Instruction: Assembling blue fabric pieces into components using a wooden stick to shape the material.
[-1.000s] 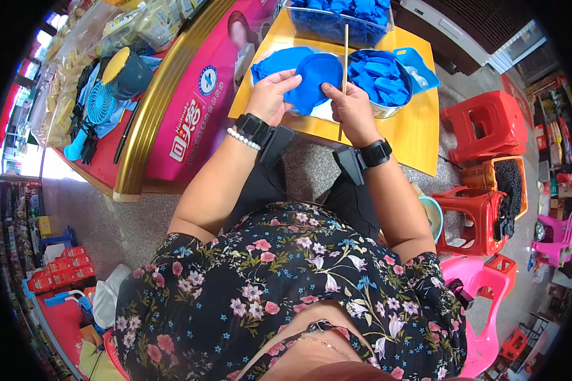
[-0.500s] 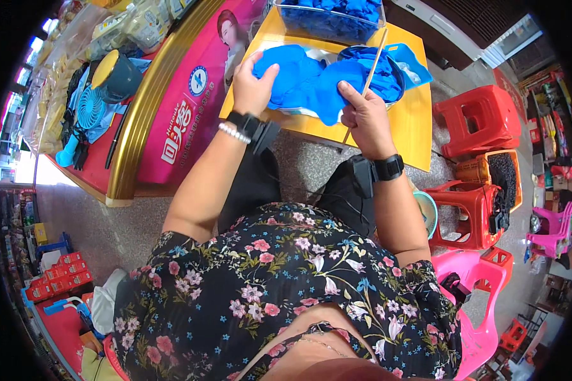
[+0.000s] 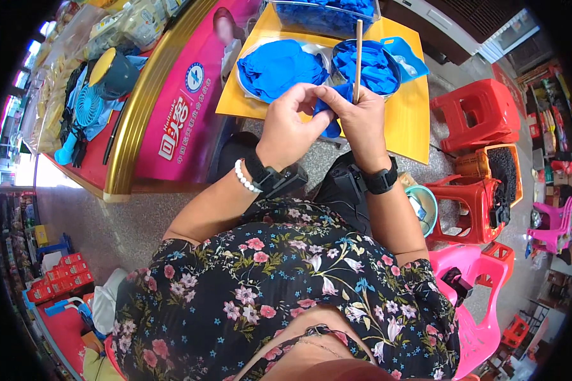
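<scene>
Above my lap, my two hands meet over a small, crumpled blue sheet [image 3: 332,129]; whether it is cloth or paper I cannot tell. My left hand [image 3: 287,130] is closed, its fingertips pinching the sheet's left side. My right hand [image 3: 365,127] is closed too, thumb against the sheet, with a thin wooden stick [image 3: 359,54] gripped upright in its fingers. The stick's lower end is hidden by the hand. Just beyond, a pile of flat blue sheets [image 3: 279,66] lies in a pale tray, beside a round bowl [image 3: 398,89] of crumpled blue pieces.
Those containers stand on a yellow table [image 3: 416,130]. At its back is a clear bin [image 3: 378,11] of blue pieces, and at its right a blue scoop-like tray [image 3: 419,70]. A gold-edged counter [image 3: 143,82] runs along the left. Red stools [image 3: 476,114] stand on the right.
The left hand has moved right and toward me, from over the pile to the right hand. The blue sheet has been drawn off the pile and bunched. The stick now stands more upright.
</scene>
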